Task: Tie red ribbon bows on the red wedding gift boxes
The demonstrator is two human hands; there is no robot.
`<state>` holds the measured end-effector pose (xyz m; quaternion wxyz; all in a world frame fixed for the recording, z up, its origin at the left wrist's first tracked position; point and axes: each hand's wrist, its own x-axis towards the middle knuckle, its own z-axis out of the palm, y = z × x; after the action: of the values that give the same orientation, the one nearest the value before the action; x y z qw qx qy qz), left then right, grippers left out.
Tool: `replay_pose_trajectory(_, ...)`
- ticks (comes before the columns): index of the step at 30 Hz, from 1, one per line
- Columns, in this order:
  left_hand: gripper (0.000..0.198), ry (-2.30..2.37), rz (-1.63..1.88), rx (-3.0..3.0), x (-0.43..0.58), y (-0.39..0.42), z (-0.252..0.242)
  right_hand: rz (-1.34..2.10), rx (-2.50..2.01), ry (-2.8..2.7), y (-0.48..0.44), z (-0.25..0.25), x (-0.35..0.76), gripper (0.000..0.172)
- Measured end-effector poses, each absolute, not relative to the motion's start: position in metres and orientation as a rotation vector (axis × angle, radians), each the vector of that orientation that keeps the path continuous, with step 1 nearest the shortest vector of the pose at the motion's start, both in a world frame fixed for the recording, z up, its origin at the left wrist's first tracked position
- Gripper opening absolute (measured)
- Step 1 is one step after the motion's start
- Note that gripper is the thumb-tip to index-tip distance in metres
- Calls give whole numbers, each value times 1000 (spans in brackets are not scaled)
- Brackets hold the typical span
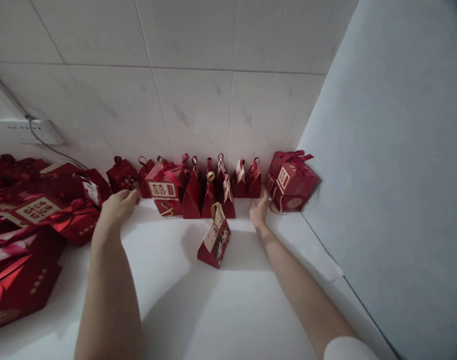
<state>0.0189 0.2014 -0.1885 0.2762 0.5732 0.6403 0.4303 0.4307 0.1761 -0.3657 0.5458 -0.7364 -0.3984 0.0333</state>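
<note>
Both my arms reach forward over a white counter (198, 310). My left hand (117, 207) lies palm down with fingers curled loosely, its fingertips at a small red gift box (122, 175) in the row against the wall. My right hand (259, 209) is open and flat on the counter, between the row of red triangular gift bags (213, 192) and a stack of two red boxes with ribbons (292, 182). A single triangular red bag with a cartoon picture (215, 240) stands alone in front of the row, between my hands.
A heap of larger red gift boxes (36, 215) fills the counter's left side. A white power strip with a cable (33, 131) hangs on the tiled wall. A plain grey wall (393, 175) closes the right side.
</note>
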Motion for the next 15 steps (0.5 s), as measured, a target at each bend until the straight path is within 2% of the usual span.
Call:
replay_pose_trajectory(3, 51, 1563, 1258, 1388, 16, 222, -223, 95, -1720, -931, 176, -366, 430, 66)
replay_pose_trajectory(8, 55, 1232, 1234, 1112, 54, 233, -275, 136, -1657, -927, 176, -366, 428, 60)
replay_pose_trajectory(15, 61, 1095, 1331, 1056, 74, 234, -285, 178, -1465, -1085, 163, -353, 418, 60)
